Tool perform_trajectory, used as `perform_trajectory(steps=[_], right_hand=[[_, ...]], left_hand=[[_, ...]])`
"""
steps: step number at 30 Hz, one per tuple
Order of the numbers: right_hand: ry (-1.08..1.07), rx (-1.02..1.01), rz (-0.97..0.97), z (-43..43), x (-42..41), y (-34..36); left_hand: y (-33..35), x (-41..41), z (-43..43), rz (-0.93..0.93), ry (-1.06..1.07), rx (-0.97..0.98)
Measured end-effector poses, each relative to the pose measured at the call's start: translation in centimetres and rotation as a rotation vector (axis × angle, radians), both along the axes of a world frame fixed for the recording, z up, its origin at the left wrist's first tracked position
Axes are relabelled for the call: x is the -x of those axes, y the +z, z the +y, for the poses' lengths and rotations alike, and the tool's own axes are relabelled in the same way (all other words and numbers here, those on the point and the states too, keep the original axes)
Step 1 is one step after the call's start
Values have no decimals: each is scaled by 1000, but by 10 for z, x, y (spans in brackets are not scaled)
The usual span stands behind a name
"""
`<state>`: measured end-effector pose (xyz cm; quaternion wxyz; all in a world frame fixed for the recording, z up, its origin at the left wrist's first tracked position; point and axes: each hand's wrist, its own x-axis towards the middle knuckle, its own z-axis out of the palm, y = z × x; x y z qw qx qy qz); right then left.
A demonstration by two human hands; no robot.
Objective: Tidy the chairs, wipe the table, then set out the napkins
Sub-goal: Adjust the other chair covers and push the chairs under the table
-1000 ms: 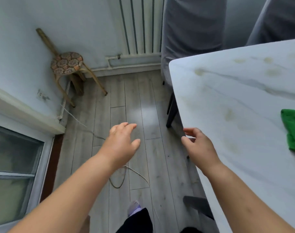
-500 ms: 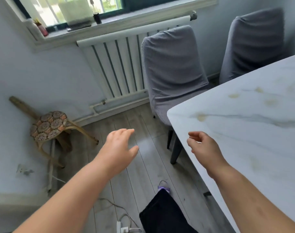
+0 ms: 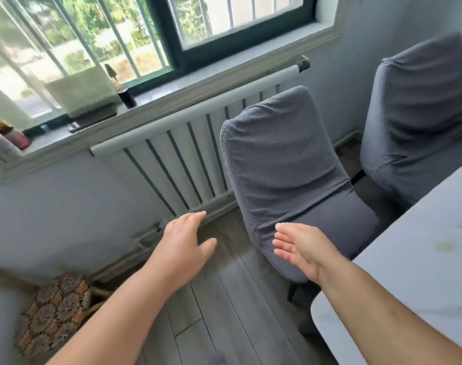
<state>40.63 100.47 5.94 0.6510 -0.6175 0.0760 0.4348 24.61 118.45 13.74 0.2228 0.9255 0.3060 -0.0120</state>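
A: Chairs came first, by the look of it. Both hands were stretched toward the nearer grey fabric-covered chair (image 3: 285, 169), which stood pulled back from the white marble-look table (image 3: 414, 259), with its back to the white ribbed radiator (image 3: 182, 151).

B: Holding anything?

A: No. The left hand (image 3: 183, 245) hung palm down over the grey plank floor (image 3: 224, 312), fingers spread and empty. The right hand (image 3: 301, 248) was open too, palm turned inward, just in front of the chair's seat edge; I could not tell whether it touched the cover.

B: So what did the next move call for?

A: I judged a hold on the backrest or seat sides, then a push in toward the table. A second grey covered chair (image 3: 419, 122) stood farther right and looked due the same.

B: Wiping and napkins?

A: Not begun, I'd say. A yellowish stain (image 3: 445, 246) showed on the tabletop. No napkins or cloth were in view.

B: Any containers?

A: A pale rectangular planter box (image 3: 79, 92) sat on the windowsill (image 3: 172, 97); its contents were too blurred to name. A small dark cylindrical pot (image 3: 127, 97) beside it held a thin stem.
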Motion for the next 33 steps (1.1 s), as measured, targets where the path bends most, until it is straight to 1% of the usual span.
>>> perform_trajectory(steps=[4,10,14,21,24,26,28,31,33], right_hand=[[-156,-77,176,58,-39,-9],[-457,-125,350,132,-87,-33],[-604,-139,472,166,-106,-50],[-719,-96,654,214,-149,-79],[-748,0,709,232,-162,-82],[-813,29,750,243,-165,-87],[-875,38,788,254,-162,-93],[-941,9,840,269,-157,-104],[-996,-67,880,281,-154,-111]], left_hand=[[-2,-76,72,34,-105,0],[-9,-195,166,88,-321,9],[-21,-272,204,152,-428,24],[-48,-387,237,230,-393,64],[-61,-415,249,246,-383,113],[-69,-435,254,268,-376,190],[-74,-452,258,301,-334,307],[-82,-475,263,333,-218,573],[-87,-489,265,394,-151,730]])
